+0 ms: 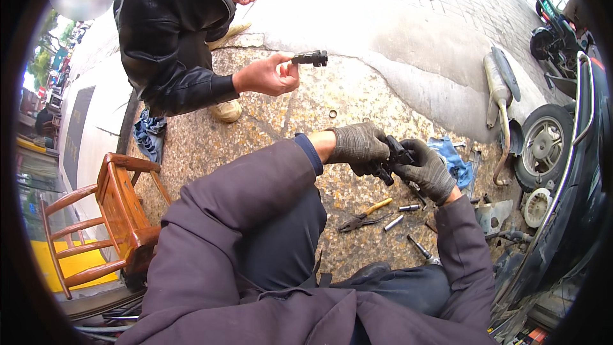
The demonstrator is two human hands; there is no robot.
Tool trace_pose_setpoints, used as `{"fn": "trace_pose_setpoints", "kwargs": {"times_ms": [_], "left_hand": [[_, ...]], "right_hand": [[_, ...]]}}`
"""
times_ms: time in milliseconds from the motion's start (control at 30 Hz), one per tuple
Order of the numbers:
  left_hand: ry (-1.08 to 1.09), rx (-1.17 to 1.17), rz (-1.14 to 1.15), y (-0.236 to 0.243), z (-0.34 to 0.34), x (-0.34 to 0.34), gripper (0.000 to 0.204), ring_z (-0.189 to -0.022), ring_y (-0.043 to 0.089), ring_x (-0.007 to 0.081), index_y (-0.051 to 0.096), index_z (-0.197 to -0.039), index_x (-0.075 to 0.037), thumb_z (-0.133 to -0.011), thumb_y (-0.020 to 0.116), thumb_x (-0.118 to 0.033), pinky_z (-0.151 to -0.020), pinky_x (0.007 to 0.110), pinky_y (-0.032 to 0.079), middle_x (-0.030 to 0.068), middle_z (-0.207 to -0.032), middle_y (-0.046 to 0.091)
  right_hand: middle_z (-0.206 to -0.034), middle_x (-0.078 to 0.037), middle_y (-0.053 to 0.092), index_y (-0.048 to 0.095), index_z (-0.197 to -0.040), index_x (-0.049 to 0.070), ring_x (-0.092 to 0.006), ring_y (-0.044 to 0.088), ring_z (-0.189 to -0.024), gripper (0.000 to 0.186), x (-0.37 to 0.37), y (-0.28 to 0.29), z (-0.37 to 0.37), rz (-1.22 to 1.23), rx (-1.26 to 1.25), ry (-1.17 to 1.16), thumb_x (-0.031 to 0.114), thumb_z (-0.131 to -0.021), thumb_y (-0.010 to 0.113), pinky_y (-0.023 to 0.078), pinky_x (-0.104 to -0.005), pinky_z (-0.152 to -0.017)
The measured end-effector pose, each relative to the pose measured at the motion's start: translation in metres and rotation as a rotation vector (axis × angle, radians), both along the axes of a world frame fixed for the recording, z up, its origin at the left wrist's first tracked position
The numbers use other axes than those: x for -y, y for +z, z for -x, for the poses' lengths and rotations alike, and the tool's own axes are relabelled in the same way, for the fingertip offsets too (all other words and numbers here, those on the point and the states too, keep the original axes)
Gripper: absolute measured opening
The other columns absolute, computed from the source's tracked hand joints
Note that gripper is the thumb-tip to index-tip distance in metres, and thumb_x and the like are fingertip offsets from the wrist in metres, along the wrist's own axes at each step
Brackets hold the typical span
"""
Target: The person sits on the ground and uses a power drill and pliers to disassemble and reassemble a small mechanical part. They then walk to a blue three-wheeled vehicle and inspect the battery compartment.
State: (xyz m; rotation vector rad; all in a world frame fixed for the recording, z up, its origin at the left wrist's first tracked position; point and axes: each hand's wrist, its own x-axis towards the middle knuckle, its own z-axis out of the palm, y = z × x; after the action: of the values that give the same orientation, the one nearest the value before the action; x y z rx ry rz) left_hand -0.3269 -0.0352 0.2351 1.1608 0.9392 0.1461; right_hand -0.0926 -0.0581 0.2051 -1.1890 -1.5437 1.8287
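Both my hands wear dirty grey knit work gloves and meet over the speckled floor, a little right of the middle. A black mechanical part [397,152] with stubby projections sits between them. My left hand [359,143] is closed on its left side, and my right hand [426,169] grips it from the right. The fingers cover much of the part, so its exact kind is unclear. Across from me at the upper left, another person's bare hand [268,75] pinches a short black cylindrical part [311,58] with a ringed end.
Pliers [364,215], metal sockets [394,223] and a ratchet-like tool [421,248] lie below my hands. A blue rag [452,157] is to the right, near an exhaust muffler [499,83], a wheel [543,145] and a vehicle's side. A wooden chair [121,207] stands left; a small ring [332,114] lies ahead.
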Motion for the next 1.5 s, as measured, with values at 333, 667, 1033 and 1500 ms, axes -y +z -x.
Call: {"fn": "trace_pose_setpoints", "kwargs": {"times_ms": [333,667,1033,1500], "left_hand": [[0.079,-0.056,-0.132,0.013,0.004,0.001,0.029,-0.057,0.062,0.0158,0.063,-0.101,0.004,-0.09,0.058,-0.023,-0.048,0.03,0.05,0.0093,-0.069,0.063],[0.12,-0.112,-0.241,0.02,0.004,0.004,0.038,-0.057,0.062,0.0151,0.064,-0.101,0.004,-0.093,0.059,-0.033,-0.047,0.029,0.049,0.01,-0.071,0.064],[0.166,-0.108,-0.338,0.02,0.003,0.006,0.041,-0.058,0.065,0.0199,0.067,-0.1,0.006,-0.09,0.061,-0.034,-0.05,0.033,0.05,0.0148,-0.071,0.067],[0.104,-0.057,-0.267,0.031,0.005,0.007,0.031,-0.057,0.062,0.0148,0.063,-0.103,0.0,-0.094,0.057,-0.029,-0.048,0.029,0.048,0.0083,-0.073,0.062]], "right_hand": [[-0.111,-0.008,0.064,0.05,-0.126,-0.001,-0.015,0.061,-0.103,0.054,0.004,0.008,0.004,0.009,-0.022,0.002,0.014,-0.083,0.08,0.051,-0.0311,-0.089],[-0.101,-0.003,0.062,0.055,-0.12,0.001,-0.0093,0.057,-0.091,0.047,0.007,0.019,0.004,0.028,-0.049,0.024,0.015,-0.083,0.079,0.05,-0.0267,-0.079],[-0.106,-0.004,0.063,0.045,-0.139,0.0,-0.01,0.059,-0.09,0.066,0.012,0.031,0.005,0.045,-0.05,0.033,0.018,-0.085,0.078,0.051,-0.0266,-0.076],[-0.104,-0.003,0.064,0.051,-0.131,0.0,-0.0104,0.06,-0.088,0.058,0.011,0.034,0.007,0.097,-0.158,0.097,0.017,-0.083,0.08,0.053,-0.0279,-0.076]]}}
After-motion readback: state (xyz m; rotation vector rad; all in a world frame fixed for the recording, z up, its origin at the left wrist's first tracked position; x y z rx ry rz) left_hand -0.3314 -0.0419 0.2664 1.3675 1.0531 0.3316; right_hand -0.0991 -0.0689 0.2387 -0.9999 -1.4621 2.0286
